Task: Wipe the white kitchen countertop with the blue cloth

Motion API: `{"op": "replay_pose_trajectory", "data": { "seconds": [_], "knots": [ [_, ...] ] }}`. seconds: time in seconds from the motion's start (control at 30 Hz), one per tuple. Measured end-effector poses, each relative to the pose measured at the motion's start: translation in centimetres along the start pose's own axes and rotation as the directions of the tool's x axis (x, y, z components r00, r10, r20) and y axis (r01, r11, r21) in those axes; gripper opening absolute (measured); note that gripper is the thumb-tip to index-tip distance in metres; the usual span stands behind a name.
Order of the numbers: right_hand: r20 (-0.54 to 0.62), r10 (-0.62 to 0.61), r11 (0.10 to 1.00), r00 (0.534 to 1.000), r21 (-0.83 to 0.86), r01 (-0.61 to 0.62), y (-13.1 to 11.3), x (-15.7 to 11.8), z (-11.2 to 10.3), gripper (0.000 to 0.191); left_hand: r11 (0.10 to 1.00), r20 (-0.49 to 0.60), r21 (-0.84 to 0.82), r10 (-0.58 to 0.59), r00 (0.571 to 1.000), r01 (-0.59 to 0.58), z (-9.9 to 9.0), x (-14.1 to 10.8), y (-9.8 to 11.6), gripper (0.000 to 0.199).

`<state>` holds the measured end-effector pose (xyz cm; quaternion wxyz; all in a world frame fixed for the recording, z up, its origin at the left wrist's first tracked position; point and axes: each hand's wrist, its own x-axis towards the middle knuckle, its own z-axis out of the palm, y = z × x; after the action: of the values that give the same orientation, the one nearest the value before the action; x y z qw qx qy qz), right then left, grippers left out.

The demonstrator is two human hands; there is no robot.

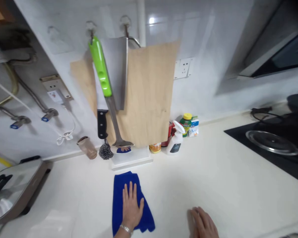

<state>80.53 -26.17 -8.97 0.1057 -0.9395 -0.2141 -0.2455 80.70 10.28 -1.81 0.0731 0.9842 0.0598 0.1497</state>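
Note:
My left hand lies flat, palm down, on a blue cloth spread over the white countertop. Its fingers are stretched out and slightly apart, and a bracelet circles the wrist. The cloth has a wavy lower edge. To the right, my right hand rests on the bare counter with loosely bent fingers and nothing visible in them. The bottom edge of the view cuts it off. Behind the cloth stands a low white ledge.
A wooden cutting board, cleaver and green-handled spatula hang on the wall. Along the wall stand a spray bottle, a yellow-capped green bottle and a brownish cup. An electric pan sits left, a black cooktop right.

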Motion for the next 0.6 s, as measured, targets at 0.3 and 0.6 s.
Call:
{"op": "replay_pose_trajectory", "data": {
  "seconds": [0.3, 0.6],
  "knots": [
    [-0.059, 0.057, 0.994, 0.997, 0.093, -0.051, -1.3, 2.0, -1.6, 0.072, 0.961, 0.128, -0.178, 0.235, 0.963, -0.211, 3.3, 8.3, 11.5, 0.072],
    [-0.134, 0.066, 0.978, 0.989, 0.205, -0.037, -0.8, 2.0, -1.2, 0.072, 0.852, 0.224, -0.350, 0.479, 0.849, -0.389, 3.5, 5.8, 19.4, 0.074]
  ]
}}
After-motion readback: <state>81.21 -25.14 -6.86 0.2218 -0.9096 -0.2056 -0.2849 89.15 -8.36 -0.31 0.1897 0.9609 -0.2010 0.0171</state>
